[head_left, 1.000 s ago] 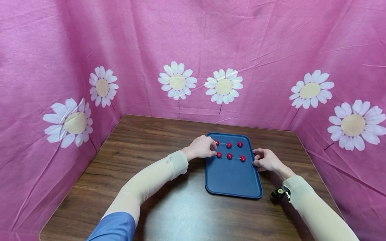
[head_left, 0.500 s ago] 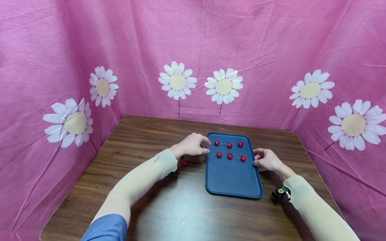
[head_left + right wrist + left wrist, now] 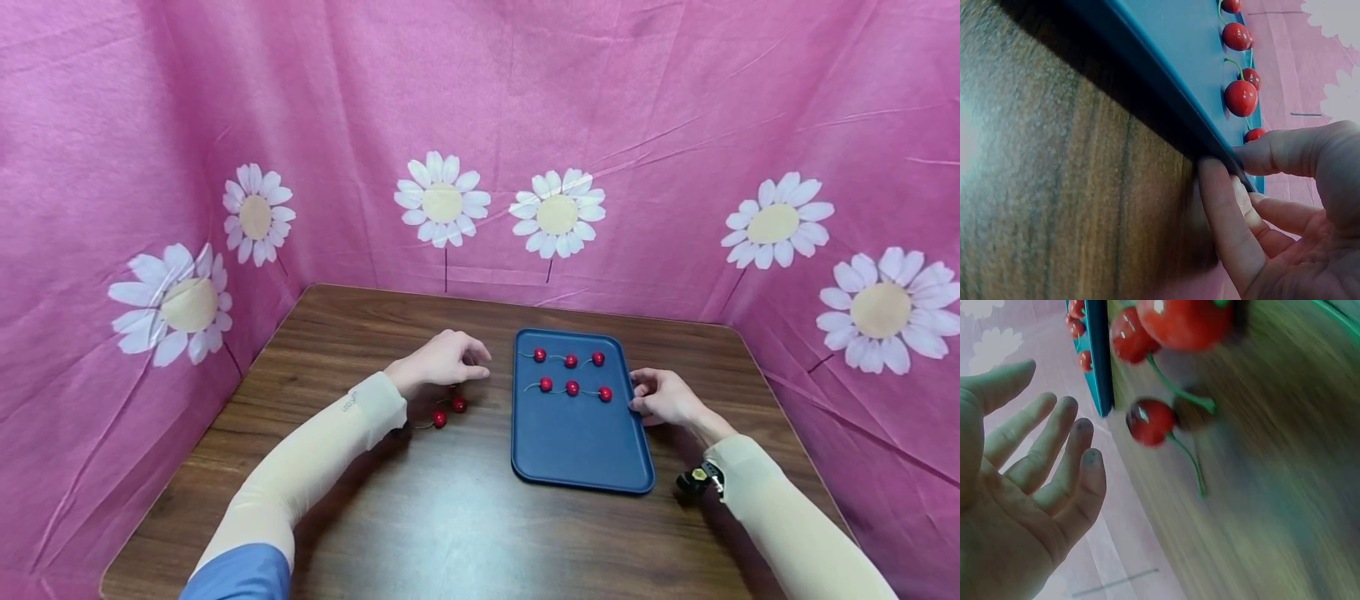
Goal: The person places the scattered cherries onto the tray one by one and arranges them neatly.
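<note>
Brown wood-grain table (image 3: 420, 525), pink daisy curtain (image 3: 637, 92) from 9 through 12 to 3. Your right hand (image 3: 666, 399) pinches the blue tray (image 3: 585, 442) at its 3 o'clock rim; six cherries (image 3: 572, 388) sit toward its 12. Your left hand (image 3: 438, 360), fingers apart, hovers at tray's 10; loose cherries (image 3: 439, 419) at 9.

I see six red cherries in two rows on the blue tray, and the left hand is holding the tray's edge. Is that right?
Not quite: it's the right hand that holds the edge of the blue tray, as the right wrist view shows. The six red cherries in two rows are just as you said.
</note>
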The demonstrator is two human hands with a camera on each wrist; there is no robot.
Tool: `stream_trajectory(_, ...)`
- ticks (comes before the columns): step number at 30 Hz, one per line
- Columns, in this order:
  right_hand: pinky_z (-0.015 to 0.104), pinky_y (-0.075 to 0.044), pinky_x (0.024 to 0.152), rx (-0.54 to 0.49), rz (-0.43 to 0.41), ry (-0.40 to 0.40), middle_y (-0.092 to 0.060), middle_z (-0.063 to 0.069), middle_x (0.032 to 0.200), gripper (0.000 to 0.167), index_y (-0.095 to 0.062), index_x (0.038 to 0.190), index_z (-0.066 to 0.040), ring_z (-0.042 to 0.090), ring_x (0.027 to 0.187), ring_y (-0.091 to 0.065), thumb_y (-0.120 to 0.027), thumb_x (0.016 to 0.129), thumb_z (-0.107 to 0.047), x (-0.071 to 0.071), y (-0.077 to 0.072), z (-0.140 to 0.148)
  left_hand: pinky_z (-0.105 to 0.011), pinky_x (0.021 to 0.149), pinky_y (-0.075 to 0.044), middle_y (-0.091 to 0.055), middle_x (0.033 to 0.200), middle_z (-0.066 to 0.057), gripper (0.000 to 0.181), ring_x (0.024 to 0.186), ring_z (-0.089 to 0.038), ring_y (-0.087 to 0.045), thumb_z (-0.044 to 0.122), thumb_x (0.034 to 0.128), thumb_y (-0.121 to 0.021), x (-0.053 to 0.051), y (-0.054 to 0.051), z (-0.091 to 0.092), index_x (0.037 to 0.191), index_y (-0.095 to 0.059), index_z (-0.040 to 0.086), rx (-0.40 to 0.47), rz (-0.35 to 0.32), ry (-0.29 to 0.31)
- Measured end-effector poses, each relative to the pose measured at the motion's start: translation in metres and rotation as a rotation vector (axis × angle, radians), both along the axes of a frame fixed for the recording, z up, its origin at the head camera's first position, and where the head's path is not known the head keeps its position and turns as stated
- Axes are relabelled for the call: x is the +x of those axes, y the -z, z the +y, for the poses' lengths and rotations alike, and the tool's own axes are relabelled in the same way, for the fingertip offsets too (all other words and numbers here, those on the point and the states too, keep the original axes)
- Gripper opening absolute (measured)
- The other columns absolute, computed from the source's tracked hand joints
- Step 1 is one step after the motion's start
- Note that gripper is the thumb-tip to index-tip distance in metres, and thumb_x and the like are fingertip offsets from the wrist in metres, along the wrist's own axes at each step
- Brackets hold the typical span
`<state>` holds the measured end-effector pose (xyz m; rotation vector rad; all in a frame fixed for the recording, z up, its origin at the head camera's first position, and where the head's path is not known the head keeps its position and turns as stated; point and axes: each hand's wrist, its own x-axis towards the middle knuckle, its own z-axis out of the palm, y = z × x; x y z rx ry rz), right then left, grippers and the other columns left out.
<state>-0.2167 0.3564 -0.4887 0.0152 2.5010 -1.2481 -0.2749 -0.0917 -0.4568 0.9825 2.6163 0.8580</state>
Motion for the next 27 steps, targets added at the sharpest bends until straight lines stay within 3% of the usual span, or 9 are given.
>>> stream_trajectory(7,0.046,-0.071,0.079,-0.003,0.002,-0.002,-0.061,0.008,0.099,0.064,-0.043,0.157,0.017,0.018,0.083,-0.069,-0.069,0.100,0.006,0.000,0.001,0.000,-0.040,0.100,-0.063,-0.086,0.116,-0.004,0.031,0.103,-0.013,-0.076,0.027,0.1063,-0.076,0.002,0.000,-0.023,0.128,-0.083,0.006,0.014,-0.031,-0.028)
stream_trajectory(13,0.046,-0.071,0.079,-0.001,0.003,-0.003,-0.061,0.009,0.100,0.064,-0.043,0.157,0.017,0.018,0.084,-0.069,-0.070,0.100,0.005,0.000,0.000,-0.001,-0.036,0.097,-0.060,-0.086,0.122,-0.009,0.025,0.101,-0.013,-0.072,0.015,0.1055,-0.072,0.002,0.004,-0.044,0.125,-0.084,0.005,0.049,-0.062,-0.022)
stream_trajectory(18,0.047,-0.072,0.080,0.001,-0.002,-0.003,-0.062,0.009,0.100,0.063,-0.043,0.157,0.016,0.018,0.085,-0.069,-0.070,0.101,0.005,0.000,-0.002,-0.001,-0.033,0.093,-0.061,-0.088,0.108,-0.006,0.021,0.096,-0.009,-0.074,0.008,0.0993,-0.076,0.000,0.011,-0.057,0.117,-0.086,0.005,0.054,-0.038,-0.011)
stream_trajectory(24,0.047,-0.071,0.080,0.003,-0.003,-0.006,-0.062,0.009,0.100,0.063,-0.043,0.158,0.016,0.018,0.084,-0.070,-0.069,0.101,0.005,0.000,-0.001,0.000,-0.025,0.084,-0.059,-0.085,0.094,0.000,0.018,0.086,-0.004,-0.072,0.011,0.0913,-0.088,0.000,0.020,-0.065,0.109,-0.088,0.009,0.074,-0.112,-0.040)
stream_trajectory(27,0.046,-0.071,0.079,0.001,-0.002,-0.007,-0.062,0.009,0.100,0.063,-0.043,0.158,0.016,0.018,0.084,-0.070,-0.069,0.101,0.005,0.000,0.000,0.000,-0.023,0.084,-0.059,-0.086,0.094,0.001,0.019,0.085,-0.001,-0.071,0.015,0.0887,-0.093,0.001,0.023,-0.066,0.107,-0.089,0.011,0.052,-0.111,-0.048)
